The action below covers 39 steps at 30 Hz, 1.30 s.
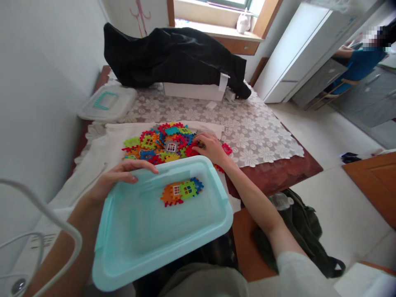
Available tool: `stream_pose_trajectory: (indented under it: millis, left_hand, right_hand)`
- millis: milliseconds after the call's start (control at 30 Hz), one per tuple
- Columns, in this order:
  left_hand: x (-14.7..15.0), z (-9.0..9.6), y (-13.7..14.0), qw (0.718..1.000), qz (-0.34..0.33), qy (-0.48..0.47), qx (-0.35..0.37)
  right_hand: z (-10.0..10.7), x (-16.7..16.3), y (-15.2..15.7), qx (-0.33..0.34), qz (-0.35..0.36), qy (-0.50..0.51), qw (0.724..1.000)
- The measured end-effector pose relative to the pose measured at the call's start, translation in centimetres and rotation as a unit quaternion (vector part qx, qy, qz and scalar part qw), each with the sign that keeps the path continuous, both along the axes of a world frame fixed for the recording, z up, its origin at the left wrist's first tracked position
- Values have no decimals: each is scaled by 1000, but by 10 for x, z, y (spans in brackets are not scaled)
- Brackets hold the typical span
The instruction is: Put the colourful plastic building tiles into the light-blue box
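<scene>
I see my left hand resting on the far left rim of the bin, fingers stretched flat along the edge — steadying it, not clenched round it. The bin sits tilted on my lap, and 3 or so joined tiles lie inside it. My right hand reaches onto the pile of bright tiles on the white cloth over the worktop, fingers curled down on pieces at the pile's right edge — whether they have pinched one I cannot tell. A lid lies at far left, a black garment behind.
</scene>
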State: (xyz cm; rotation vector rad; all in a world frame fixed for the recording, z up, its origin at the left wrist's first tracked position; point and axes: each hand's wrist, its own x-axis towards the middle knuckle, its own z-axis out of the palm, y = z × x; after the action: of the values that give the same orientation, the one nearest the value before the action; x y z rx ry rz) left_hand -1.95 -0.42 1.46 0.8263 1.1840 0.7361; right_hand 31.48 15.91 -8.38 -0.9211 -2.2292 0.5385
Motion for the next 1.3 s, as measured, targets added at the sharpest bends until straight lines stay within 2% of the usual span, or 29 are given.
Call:
stream_pose_trajectory:
  millis: [67,200,267,433,500,567,667,767,833,900,967,1033,1100,1133,1200,1300]
  left_hand:
    - [4,5,-1,1000,0,0,-4]
    - [10,13,-3,1000,-3,1,-1]
    - [11,14,-3,1000,-4,-3,2]
    - [11,15,-4,1000,-13,-21,0]
    - [11,15,-4,1000,-14,-21,3]
    - [10,14,-4,1000,-12,-20,5]
    - [8,13,-3,1000,-15,-16,-3]
    - [5,11,-2,1000,-21,-1,-12]
    - [5,10,-2,1000,-21,11,-12]
    - [5,11,-2,1000,-17,17,-12]
    - [7,12,-4,1000,-7,17,-12]
    - [10,14,-5,1000,12,15,-6]
    - [14,15,-7,1000,29,8,-3]
    - [16,16,-8,999,36,4,-2]
    - [18,17,-9,999,43,-2,-1]
    - [20,18,-9,999,45,-2,2]
  right_hand:
    - [-2,1,1,-27,9,44,999]
    - [2,4,3,-155,57,165,972]
    - [11,4,4,-198,58,248,947]
    - [38,-6,-10,-245,35,458,854]
    - [45,-11,-21,-260,51,484,834]
    - [48,-14,-31,-275,77,484,827]
    - [51,-14,-44,-292,139,448,834]
    - [55,-13,-51,-300,235,385,841]
    - [59,-11,-53,-284,283,334,853]
    - [60,-8,-52,-253,288,312,869]
    - [59,-4,-48,-222,243,310,892]
    - [52,0,-41,-179,153,277,932]
    - [42,3,-33,-111,43,172,978]
    - [35,3,-29,-76,-4,104,992]
    - [23,4,-22,-32,-56,-25,998]
    - [9,3,-15,-14,-51,-111,992]
